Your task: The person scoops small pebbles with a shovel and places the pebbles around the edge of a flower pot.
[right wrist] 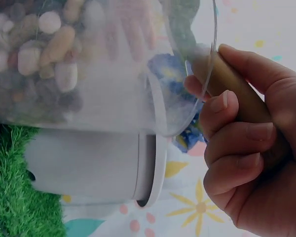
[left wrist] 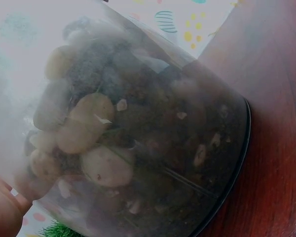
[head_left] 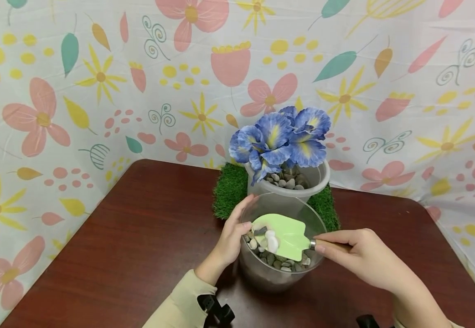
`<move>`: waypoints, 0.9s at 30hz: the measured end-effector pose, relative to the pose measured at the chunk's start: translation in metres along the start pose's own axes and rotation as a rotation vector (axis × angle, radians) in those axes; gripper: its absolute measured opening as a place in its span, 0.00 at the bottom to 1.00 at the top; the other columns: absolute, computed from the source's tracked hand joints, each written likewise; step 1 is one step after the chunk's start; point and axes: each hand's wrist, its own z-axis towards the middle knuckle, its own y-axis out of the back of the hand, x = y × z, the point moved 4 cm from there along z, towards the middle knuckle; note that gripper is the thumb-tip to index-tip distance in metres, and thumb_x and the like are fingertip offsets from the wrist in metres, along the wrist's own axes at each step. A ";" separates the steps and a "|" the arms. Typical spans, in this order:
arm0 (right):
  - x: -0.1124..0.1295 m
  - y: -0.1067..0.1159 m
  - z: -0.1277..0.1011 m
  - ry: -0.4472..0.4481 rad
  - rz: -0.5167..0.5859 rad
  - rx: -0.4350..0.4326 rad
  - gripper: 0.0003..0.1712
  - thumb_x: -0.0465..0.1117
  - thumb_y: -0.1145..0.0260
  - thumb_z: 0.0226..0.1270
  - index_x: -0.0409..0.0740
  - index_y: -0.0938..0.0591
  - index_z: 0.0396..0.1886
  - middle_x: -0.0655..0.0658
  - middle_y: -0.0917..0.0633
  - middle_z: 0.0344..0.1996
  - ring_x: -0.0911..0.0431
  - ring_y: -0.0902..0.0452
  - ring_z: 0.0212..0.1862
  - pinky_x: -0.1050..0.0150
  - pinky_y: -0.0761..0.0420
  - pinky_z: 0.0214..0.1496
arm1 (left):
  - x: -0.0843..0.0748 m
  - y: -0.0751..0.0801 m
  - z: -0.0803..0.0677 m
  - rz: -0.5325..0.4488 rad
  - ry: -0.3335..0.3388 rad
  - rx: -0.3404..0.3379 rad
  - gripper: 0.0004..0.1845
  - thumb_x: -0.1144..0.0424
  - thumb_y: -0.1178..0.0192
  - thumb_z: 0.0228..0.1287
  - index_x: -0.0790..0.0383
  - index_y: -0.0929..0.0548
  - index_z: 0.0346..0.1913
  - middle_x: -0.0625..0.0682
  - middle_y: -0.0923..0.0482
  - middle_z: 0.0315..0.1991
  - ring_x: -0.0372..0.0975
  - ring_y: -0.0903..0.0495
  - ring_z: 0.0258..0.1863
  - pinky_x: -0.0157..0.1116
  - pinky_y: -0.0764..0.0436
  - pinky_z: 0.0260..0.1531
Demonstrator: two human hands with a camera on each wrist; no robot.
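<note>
A clear plastic container [head_left: 268, 278] stands on the table with pebbles and dark soil inside, which also show through its wall [left wrist: 153, 133] in the left wrist view. My left hand [head_left: 230, 237] grips its left side, thumb at the rim and fingers along the outside. In my right hand [head_left: 362, 255] is the wooden handle [right wrist: 239, 94] of a light green garden trowel [head_left: 288, 228]. The trowel's blade lies tilted within the container's mouth, carrying a few white and grey pebbles [head_left: 271, 241]. In the right wrist view, my right hand's fingers [right wrist: 237, 143] curl round the handle.
Behind the container, a white pot [head_left: 323, 180] holds grey stones [head_left: 288, 182] and blue artificial irises [head_left: 276, 141]. It stands on a green artificial grass mat [head_left: 229, 189]. A floral cloth [head_left: 139, 91] hangs behind the dark red-brown table [head_left: 139, 246].
</note>
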 end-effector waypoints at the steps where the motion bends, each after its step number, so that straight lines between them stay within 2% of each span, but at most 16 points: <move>1: -0.001 0.001 -0.001 0.000 -0.004 -0.021 0.10 0.41 0.37 0.56 0.55 0.16 0.38 0.58 0.15 0.30 0.67 0.21 0.28 0.72 0.24 0.27 | 0.000 0.000 0.000 0.006 -0.005 -0.002 0.31 0.67 0.63 0.59 0.65 0.49 0.68 0.63 0.43 0.65 0.49 0.46 0.66 0.53 0.46 0.62; 6: -0.007 0.005 -0.010 -0.005 0.015 -0.087 0.11 0.36 0.37 0.55 0.51 0.15 0.38 0.55 0.15 0.31 0.66 0.20 0.29 0.74 0.23 0.28 | 0.000 0.000 0.002 -0.008 -0.025 -0.006 0.31 0.69 0.63 0.58 0.68 0.49 0.68 0.66 0.43 0.64 0.52 0.46 0.66 0.53 0.47 0.62; 12: -0.013 0.005 -0.018 -0.011 0.063 -0.105 0.13 0.33 0.38 0.56 0.49 0.16 0.40 0.55 0.17 0.26 0.66 0.30 0.18 0.71 0.31 0.19 | 0.000 0.001 0.001 -0.010 -0.009 -0.008 0.31 0.69 0.63 0.58 0.67 0.49 0.68 0.64 0.44 0.65 0.51 0.46 0.66 0.55 0.48 0.61; 16: -0.015 0.005 -0.021 -0.014 0.052 -0.124 0.13 0.33 0.37 0.55 0.50 0.16 0.39 0.57 0.22 0.19 0.66 0.34 0.15 0.71 0.34 0.16 | 0.000 0.000 0.000 -0.015 0.004 -0.009 0.31 0.65 0.62 0.59 0.66 0.49 0.68 0.63 0.44 0.66 0.50 0.45 0.66 0.52 0.46 0.62; 22: -0.013 0.005 -0.021 -0.034 0.038 -0.132 0.12 0.33 0.38 0.56 0.53 0.17 0.37 0.59 0.30 0.11 0.66 0.38 0.14 0.72 0.36 0.15 | 0.001 0.000 0.000 -0.012 0.027 -0.012 0.32 0.62 0.61 0.59 0.62 0.49 0.69 0.58 0.43 0.66 0.44 0.45 0.66 0.41 0.44 0.64; 27: -0.011 0.006 -0.019 -0.093 -0.013 -0.149 0.09 0.38 0.37 0.56 0.57 0.17 0.35 0.59 0.33 0.10 0.66 0.40 0.14 0.72 0.37 0.15 | 0.002 0.000 0.000 -0.021 0.023 -0.002 0.32 0.63 0.62 0.59 0.62 0.49 0.69 0.59 0.44 0.66 0.45 0.45 0.66 0.44 0.45 0.64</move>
